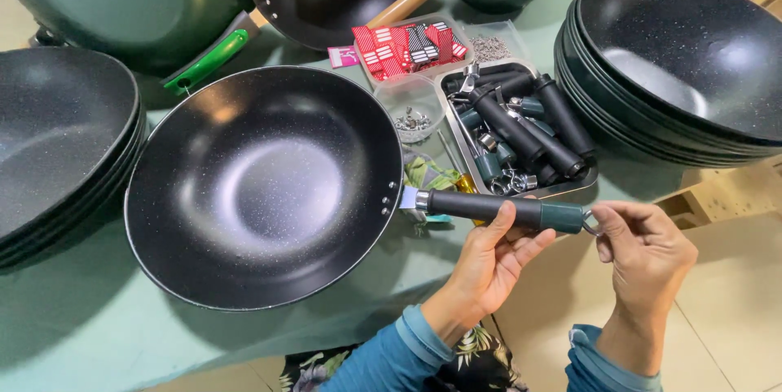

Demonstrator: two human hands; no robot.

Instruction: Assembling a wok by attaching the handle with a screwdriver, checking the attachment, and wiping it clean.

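Observation:
A black speckled wok (261,188) rests on the green table (73,319). Its dark handle (481,206) with a teal end cap sticks out to the right over the table edge. My left hand (489,262) grips this handle from below, thumb on top. My right hand (643,253) pinches the small metal hanging ring (590,225) at the handle's tip.
A metal tray (562,188) holds several loose black handles and metal fittings. Behind it sit a tray of red tags (403,50) and a small clear tub of screws (411,119). Stacks of black woks stand at the left (57,139) and right (676,66); more pans lie at the back.

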